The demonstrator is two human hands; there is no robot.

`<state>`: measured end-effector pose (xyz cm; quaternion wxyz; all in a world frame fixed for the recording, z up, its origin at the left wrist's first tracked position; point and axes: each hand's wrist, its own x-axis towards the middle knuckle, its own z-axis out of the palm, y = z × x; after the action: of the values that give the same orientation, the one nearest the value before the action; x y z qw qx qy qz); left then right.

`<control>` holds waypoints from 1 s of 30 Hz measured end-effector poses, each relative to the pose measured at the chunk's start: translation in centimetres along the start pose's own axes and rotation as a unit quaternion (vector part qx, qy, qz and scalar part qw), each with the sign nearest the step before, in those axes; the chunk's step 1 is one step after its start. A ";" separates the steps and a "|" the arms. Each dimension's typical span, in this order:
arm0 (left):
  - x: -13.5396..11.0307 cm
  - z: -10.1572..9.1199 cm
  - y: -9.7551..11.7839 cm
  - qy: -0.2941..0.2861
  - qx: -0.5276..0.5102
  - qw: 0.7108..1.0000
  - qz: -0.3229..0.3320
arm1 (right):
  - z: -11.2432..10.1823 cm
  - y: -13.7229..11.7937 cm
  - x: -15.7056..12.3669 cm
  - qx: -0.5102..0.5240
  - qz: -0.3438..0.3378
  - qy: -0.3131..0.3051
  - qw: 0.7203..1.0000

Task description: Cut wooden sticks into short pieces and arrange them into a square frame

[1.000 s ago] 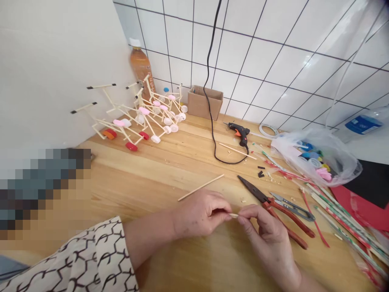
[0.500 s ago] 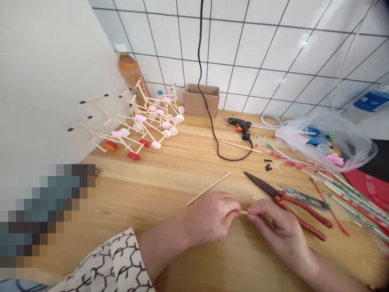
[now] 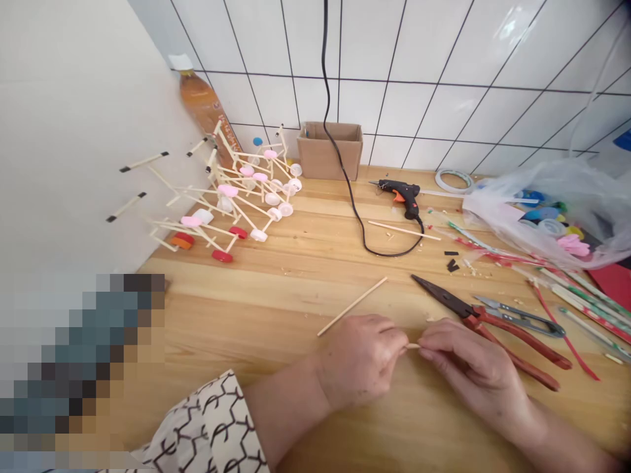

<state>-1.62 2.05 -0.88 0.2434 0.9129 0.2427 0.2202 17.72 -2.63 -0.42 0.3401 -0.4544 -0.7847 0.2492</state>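
Between my two hands is a short piece of wooden stick (image 3: 413, 346), with only its middle showing. My left hand (image 3: 362, 358) pinches one end, its fingers curled. The thumb and forefinger of my right hand (image 3: 476, 368) close on the other end. Just beyond my left hand a longer wooden stick (image 3: 352, 307) lies slanted on the table. To the right of my right hand are long-nosed pliers (image 3: 473, 318) with red handles, and thread snips (image 3: 522, 317) lie alongside them.
Small stick-built cars (image 3: 227, 197) with bottle-cap wheels crowd the back left beside a drink bottle (image 3: 202, 98). A cardboard box (image 3: 329, 154), a glue gun (image 3: 401, 194) with its black cord (image 3: 362, 226) and a tape roll (image 3: 453, 180) sit near the wall. A plastic bag (image 3: 596, 223) holds caps at right.
The camera view has shifted, so most table items appear a little farther right. Both hands keep their pinch on the short stick piece, with little change between them.
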 end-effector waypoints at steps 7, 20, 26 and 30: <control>0.1 -0.1 0.0 0.007 0.019 1.000 0.008 | 0.2 -0.1 0.0 -0.041 0.005 0.004 0.999; -0.1 0.1 -0.5 0.041 -0.001 0.999 -0.012 | 0.7 -0.2 0.4 -0.090 0.001 -0.005 0.996; -0.1 0.1 -0.2 0.064 -0.020 0.997 -0.025 | 0.8 -0.4 0.6 -0.105 -0.005 -0.003 0.994; 0.0 0.1 -0.1 0.079 -0.016 0.996 -0.024 | 0.7 -0.5 0.7 -0.101 -0.002 -0.001 0.995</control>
<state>-1.65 2.13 -1.00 0.2434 0.8827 0.2791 0.2894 16.63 -2.27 -0.30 0.2919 -0.4849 -0.8070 0.1687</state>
